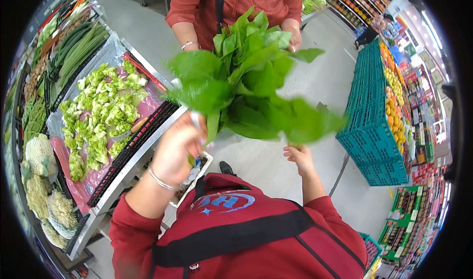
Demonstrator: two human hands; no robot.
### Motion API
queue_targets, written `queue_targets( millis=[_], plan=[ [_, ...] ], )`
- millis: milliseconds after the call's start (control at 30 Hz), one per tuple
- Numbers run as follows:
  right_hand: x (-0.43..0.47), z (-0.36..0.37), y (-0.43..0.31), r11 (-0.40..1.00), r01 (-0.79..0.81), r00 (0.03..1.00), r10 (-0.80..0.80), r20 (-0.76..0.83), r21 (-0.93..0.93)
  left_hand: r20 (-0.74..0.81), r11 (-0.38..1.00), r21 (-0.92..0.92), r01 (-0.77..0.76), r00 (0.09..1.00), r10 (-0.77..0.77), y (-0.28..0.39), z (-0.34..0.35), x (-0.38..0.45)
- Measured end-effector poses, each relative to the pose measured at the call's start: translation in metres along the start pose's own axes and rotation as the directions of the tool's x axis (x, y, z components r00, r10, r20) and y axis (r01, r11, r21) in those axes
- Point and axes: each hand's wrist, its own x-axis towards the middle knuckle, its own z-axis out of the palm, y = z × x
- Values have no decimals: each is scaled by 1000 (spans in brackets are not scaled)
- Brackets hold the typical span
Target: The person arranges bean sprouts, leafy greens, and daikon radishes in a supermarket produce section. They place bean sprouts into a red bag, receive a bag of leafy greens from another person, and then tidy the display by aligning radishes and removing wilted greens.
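A large bunch of leafy greens (255, 79) fills the middle of the view, its outer leaves blurred. My left hand (181, 149) is curled at the bunch's lower left, with a bit of leaf poking out below the fingers and something whitish, too blurred to name, beside them. My right hand (300, 159) is under the lower right leaves; its fingertips are partly hidden, so I cannot tell whether it grips one. Behind the bunch stands another person in a rust-red top (251, 5). That person's hand (292, 35) is close to the upper right leaves.
On my left, a vegetable stand holds pale green leafy shoots (105, 109), a wooden-handled knife (138, 125), cauliflowers (61, 209) and long beans (83, 50). A white box (205, 162) sits below. Teal crates (364, 105) with fruit are on the right. Another person (373, 29) is farther back.
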Motion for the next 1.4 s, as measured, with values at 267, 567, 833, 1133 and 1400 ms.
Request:
queue_targets(
  millis=[267,567,833,1133,1400],
  plan=[
    [-39,33,28,924,160,977,-98,191,-348,89,954,237,-182,982,165,13,61,12],
    [-45,54,47,567,375,910,-75,407,-733,326,844,337,-418,892,312,-9,34,33],
    [-38,99,46,468,525,775,82,626,-711,171,785,612,-97,985,-12,-93,-123,-36],
    [6,264,-25,519,712,538,30,842,-473,-609,698,666,262,732,307,-211,-317,-214],
    [24,522,-113,86,856,504,-357,787,-509,-511,967,235,100,859,35,-281,-274,-308]
  ],
)
